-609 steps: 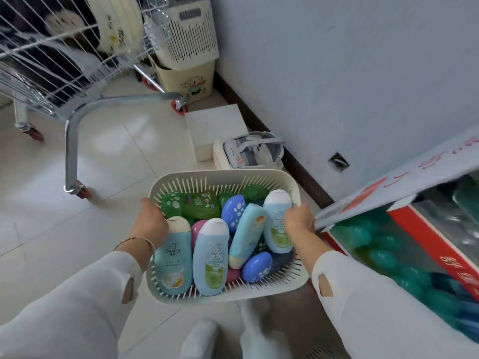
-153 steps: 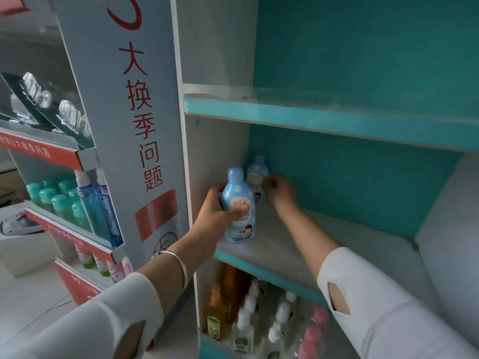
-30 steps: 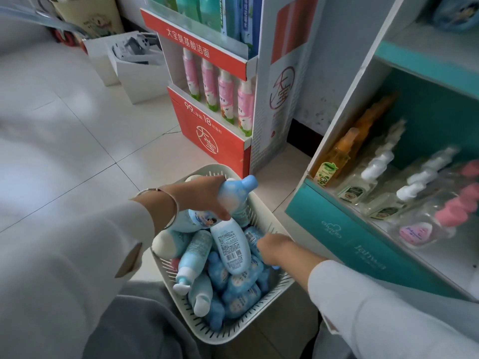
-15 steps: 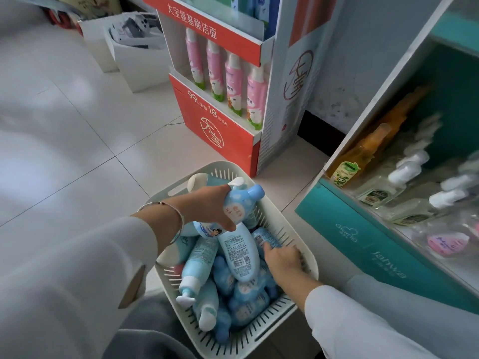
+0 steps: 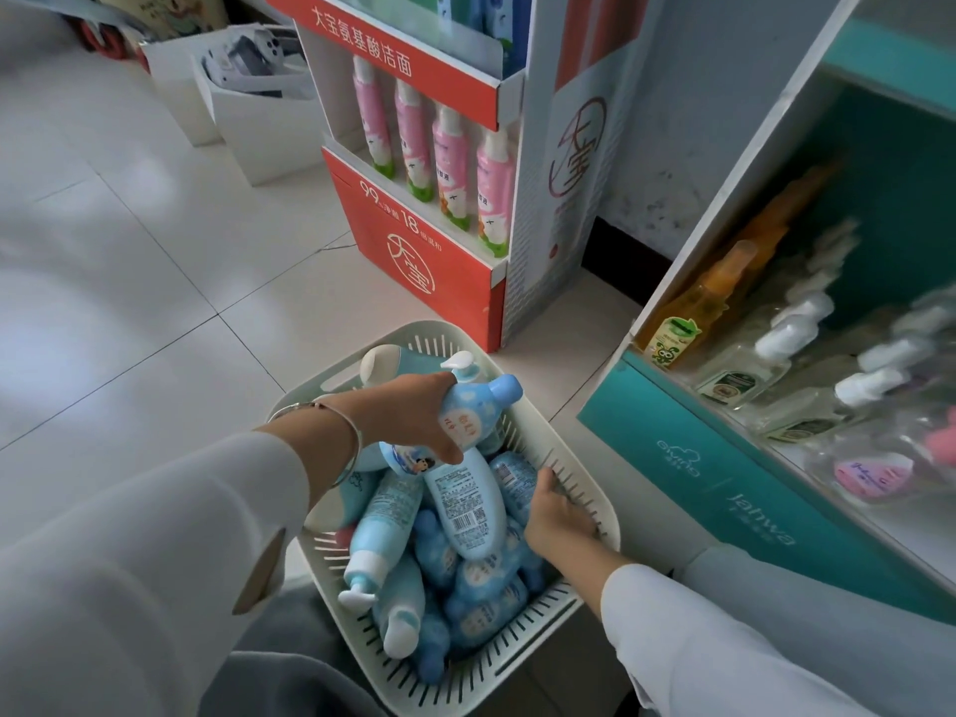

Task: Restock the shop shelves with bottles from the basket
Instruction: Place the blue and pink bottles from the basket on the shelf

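Note:
A white slatted basket [image 5: 429, 328] stands on the floor tiles, filled with several light-blue bottles [image 5: 465, 501] lying in a heap. My left hand [image 5: 408, 416] is over the basket's far half, shut on a light-blue bottle with a blue cap [image 5: 481, 411] that is tilted, cap pointing right. My right hand [image 5: 556, 514] is down inside the basket against its right wall, beside the heap. Its fingertips are hidden, so whether it grips a bottle is unclear.
To the right is a teal shelf unit [image 5: 724, 489] whose low shelf holds an orange bottle [image 5: 693, 313] and several clear pump bottles [image 5: 750, 375]. Behind the basket stands a red display stand [image 5: 429, 240] with pink bottles [image 5: 450, 163]. White boxes [image 5: 253, 121] sit at the back left.
My left hand keeps hold of the blue-capped bottle and has barely moved. My right hand has slid from the heap's middle to the basket's right wall.

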Demonstrator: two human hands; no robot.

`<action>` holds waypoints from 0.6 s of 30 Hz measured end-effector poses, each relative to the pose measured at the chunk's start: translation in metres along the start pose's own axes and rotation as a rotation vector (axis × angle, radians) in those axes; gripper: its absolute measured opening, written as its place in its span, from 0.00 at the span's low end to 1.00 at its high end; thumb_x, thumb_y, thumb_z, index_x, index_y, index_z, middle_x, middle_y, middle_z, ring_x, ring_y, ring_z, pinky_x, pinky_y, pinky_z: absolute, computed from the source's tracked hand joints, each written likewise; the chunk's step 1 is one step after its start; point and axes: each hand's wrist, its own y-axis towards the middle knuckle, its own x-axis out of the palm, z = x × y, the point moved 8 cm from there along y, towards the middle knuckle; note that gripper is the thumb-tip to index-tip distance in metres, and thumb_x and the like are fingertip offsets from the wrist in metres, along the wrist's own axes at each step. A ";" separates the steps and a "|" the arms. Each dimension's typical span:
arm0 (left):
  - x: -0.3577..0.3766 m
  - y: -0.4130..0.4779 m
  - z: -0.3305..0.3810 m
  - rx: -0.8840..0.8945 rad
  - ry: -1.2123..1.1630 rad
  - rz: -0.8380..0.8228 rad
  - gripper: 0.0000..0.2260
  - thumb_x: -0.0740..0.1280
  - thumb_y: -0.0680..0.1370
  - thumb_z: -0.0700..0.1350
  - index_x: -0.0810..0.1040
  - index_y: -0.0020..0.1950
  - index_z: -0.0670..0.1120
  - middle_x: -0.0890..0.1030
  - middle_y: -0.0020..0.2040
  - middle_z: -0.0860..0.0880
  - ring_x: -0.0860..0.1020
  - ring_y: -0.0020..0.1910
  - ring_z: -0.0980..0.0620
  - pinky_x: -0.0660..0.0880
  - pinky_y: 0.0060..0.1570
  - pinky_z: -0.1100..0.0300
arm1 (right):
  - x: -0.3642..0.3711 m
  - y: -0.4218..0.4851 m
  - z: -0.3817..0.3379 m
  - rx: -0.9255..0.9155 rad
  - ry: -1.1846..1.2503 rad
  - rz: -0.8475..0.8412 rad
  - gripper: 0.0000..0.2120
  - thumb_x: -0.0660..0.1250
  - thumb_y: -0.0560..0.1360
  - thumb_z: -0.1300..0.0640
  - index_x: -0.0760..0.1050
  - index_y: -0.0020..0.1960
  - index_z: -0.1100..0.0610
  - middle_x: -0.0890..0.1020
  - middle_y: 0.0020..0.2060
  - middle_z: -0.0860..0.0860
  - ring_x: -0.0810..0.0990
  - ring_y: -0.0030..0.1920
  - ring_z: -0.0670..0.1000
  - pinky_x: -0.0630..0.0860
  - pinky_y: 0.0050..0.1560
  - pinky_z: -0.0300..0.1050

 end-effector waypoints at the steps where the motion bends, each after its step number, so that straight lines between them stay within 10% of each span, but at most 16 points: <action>1: -0.001 0.001 0.000 -0.001 0.001 0.003 0.23 0.75 0.68 0.50 0.67 0.55 0.46 0.75 0.49 0.50 0.74 0.46 0.50 0.69 0.43 0.60 | -0.002 -0.002 0.000 -0.012 -0.041 0.004 0.27 0.57 0.78 0.61 0.48 0.72 0.57 0.73 0.64 0.60 0.75 0.60 0.61 0.72 0.56 0.52; 12: -0.003 -0.012 0.022 0.024 0.042 0.048 0.27 0.75 0.68 0.50 0.68 0.61 0.45 0.74 0.49 0.50 0.73 0.45 0.51 0.68 0.43 0.60 | -0.058 -0.028 -0.038 -0.289 -0.332 0.121 0.18 0.53 0.78 0.69 0.64 0.68 0.67 0.73 0.64 0.63 0.74 0.63 0.62 0.70 0.60 0.52; 18: -0.023 -0.040 0.034 -0.061 -0.111 0.186 0.23 0.75 0.66 0.52 0.73 0.57 0.46 0.76 0.47 0.50 0.74 0.45 0.51 0.69 0.44 0.61 | -0.126 -0.052 -0.037 -0.250 -0.166 0.171 0.16 0.56 0.78 0.51 0.69 0.64 0.56 0.75 0.62 0.56 0.74 0.62 0.58 0.70 0.56 0.48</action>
